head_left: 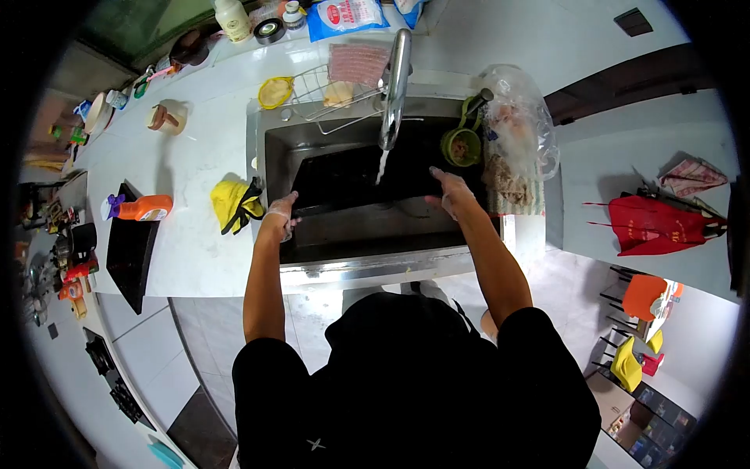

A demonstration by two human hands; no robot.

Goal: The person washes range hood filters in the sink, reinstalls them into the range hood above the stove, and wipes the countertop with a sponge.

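Panel (336,176): in the sink (375,266), long axis left to right between our hands
Left hand (281,216): at its near left corner; whether fingers clamp it, we cannot tell
Right hand (455,194): by its right end, thumb and forefinger apart; grip unclear
Room: toward the sink's near edge; strainer (461,147) at far right corner

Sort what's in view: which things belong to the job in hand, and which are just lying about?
Job in hand:
black panel, between left hand and right hand
running faucet
steel sink

Apparently just lying about:
blue-and-white packet
pump bottle
green strainer
red apron
orange bottle, though its use is unclear
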